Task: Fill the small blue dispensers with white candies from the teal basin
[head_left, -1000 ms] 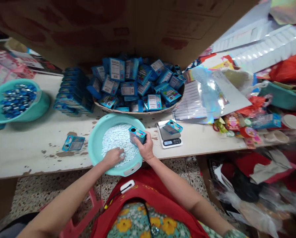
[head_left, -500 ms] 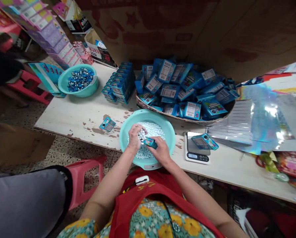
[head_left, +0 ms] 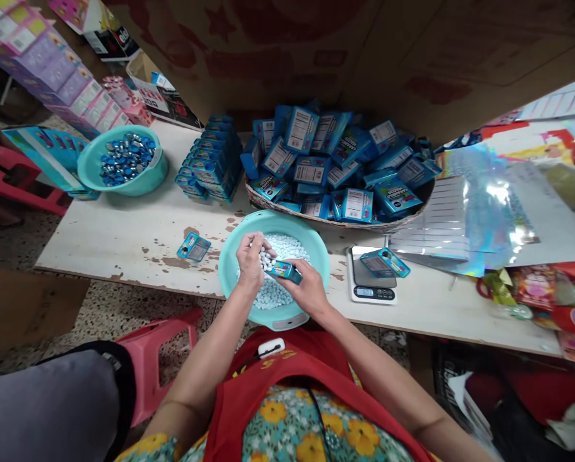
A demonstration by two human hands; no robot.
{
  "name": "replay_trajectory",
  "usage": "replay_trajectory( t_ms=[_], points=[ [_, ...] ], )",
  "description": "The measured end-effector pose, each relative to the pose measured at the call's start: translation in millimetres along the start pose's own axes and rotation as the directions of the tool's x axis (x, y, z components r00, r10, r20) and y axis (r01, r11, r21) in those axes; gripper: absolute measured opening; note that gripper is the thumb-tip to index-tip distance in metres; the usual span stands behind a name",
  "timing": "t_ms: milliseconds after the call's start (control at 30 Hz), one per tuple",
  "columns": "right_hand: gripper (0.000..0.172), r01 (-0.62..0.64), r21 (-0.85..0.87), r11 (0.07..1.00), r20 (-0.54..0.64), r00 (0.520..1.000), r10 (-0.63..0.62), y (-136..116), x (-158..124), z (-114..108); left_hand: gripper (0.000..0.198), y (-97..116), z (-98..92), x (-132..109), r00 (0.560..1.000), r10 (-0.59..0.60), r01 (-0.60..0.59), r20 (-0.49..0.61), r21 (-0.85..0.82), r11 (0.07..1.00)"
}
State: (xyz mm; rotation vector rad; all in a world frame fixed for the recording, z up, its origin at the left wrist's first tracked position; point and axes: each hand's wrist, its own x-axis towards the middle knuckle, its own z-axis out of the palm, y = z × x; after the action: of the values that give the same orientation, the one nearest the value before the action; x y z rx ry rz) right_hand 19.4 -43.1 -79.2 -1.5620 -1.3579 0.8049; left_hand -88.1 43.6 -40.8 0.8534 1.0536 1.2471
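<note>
Over a turquoise bowl (head_left: 320,247) of small white candies (head_left: 274,294), my left hand (head_left: 250,262) is cupped around a handful of the same candies. My right hand (head_left: 308,286) grips a small blue candy box (head_left: 287,271), tilted so that one end meets the candies in my left palm. To the right, a digital scale (head_left: 371,293) with a lit display carries another blue box (head_left: 384,262) lying on its plate. One more blue box (head_left: 194,247) lies on the table left of the bowl.
A carton tray (head_left: 316,218) heaped with blue boxes stands behind the bowl. Stacked blue boxes (head_left: 209,157) and a bowl (head_left: 143,185) of shiny blue pieces are at the back left. Shiny sheets (head_left: 499,212) cover the right side. A pink stool (head_left: 147,359) stands below.
The view has shifted, so the table things appear further left. The blue box in my right hand has turned flatter, its end against the candies in my left hand.
</note>
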Motion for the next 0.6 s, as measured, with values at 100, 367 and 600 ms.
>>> replay_trajectory(
  t_ms=[100,367,600],
  points=[
    [0.034,-0.012,0.018,1.000,0.006,1.000,0.012,0,1,-2,0.030,1,4.3,-2,1.000,-0.016,0.016,0.024,0.000,1.000],
    [0.033,0.016,0.063,0.998,-0.047,0.999,-0.013,2,8,-1,0.035,3,8.4,-9,0.986,0.088,-0.099,0.141,0.077,0.992],
    [0.034,0.074,0.134,0.988,-0.107,0.992,-0.060,16,1,-18,0.033,-8,-37.9,18,0.981,0.130,-0.189,0.146,0.533,0.825]
  ],
)
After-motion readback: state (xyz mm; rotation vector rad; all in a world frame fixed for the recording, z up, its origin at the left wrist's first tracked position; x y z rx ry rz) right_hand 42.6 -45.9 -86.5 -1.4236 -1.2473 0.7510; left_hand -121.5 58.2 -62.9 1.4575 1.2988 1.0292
